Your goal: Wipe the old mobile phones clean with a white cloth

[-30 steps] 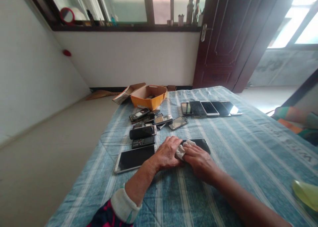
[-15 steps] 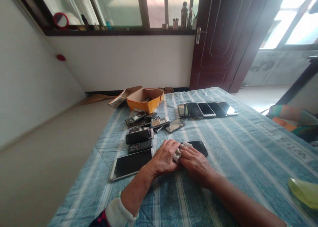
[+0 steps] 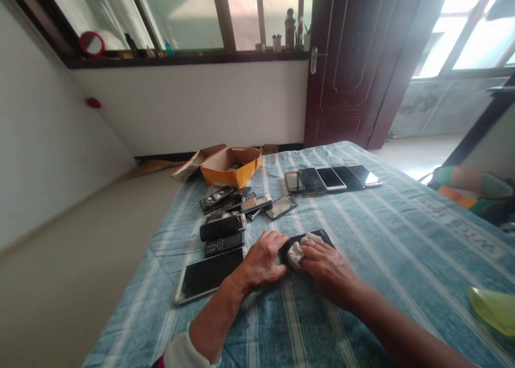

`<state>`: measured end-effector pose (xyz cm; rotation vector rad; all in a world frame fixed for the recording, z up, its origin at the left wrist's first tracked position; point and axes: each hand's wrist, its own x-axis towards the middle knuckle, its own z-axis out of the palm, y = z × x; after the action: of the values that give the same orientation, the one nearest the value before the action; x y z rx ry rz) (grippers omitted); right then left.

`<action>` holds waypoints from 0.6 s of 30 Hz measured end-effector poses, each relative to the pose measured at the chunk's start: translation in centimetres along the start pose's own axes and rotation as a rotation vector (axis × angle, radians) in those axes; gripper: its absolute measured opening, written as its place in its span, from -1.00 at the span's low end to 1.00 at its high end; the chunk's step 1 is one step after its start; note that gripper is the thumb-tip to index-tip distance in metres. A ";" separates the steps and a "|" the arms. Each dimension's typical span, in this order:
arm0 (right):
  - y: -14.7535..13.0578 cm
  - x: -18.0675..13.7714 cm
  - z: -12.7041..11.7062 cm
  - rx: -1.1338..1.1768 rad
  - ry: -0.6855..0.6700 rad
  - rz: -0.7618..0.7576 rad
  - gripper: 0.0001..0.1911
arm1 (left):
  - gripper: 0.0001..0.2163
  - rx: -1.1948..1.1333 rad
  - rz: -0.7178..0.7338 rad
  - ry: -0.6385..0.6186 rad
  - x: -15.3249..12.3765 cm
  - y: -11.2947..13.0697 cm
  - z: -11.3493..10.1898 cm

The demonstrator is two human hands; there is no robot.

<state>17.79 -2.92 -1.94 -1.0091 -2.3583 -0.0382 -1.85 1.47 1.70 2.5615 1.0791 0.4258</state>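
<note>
A dark smartphone (image 3: pixel 325 238) lies flat on the striped cloth in front of me. My left hand (image 3: pixel 263 260) grips its left end, thumb at the near edge and fingers at the far one. Bunched under the fingers of my right hand (image 3: pixel 328 266) is a white cloth (image 3: pixel 296 255), pressed on the phone's face. Left of my left hand rests a large white-edged phone (image 3: pixel 211 274). Beyond it are a black keypad phone (image 3: pixel 224 244), a dark rounded phone (image 3: pixel 222 227) and a heap of older phones (image 3: pixel 245 200). A grey touch phone (image 3: pixel 282 207) lies apart, beyond my hands.
An open orange box (image 3: pixel 233 176) stands at the far left edge of the cloth-covered surface (image 3: pixel 386 260). Several smartphones (image 3: pixel 332 178) lie side by side at the far right. A yellow-green item (image 3: pixel 493 310) sits at the near right. A brown door (image 3: pixel 354 62) stands behind.
My right hand has shifted slightly right with the white cloth, away from my left hand, uncovering more of the phone between them. The whole view has also shifted a little.
</note>
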 end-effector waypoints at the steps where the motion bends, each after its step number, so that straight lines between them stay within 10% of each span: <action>1: -0.3 0.2 0.2 0.000 -0.004 -0.004 -0.80 | -0.66 0.005 -0.002 0.003 0.0 0.0 0.0; 18: 2.7 -0.6 -0.9 -0.004 0.009 0.086 -0.76 | -0.71 0.196 -0.198 -0.040 -0.1 2.6 0.3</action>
<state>20.43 -1.58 -1.96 -1.1087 -2.3046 -0.0144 -0.16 -0.36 2.44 2.5797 1.4064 0.2281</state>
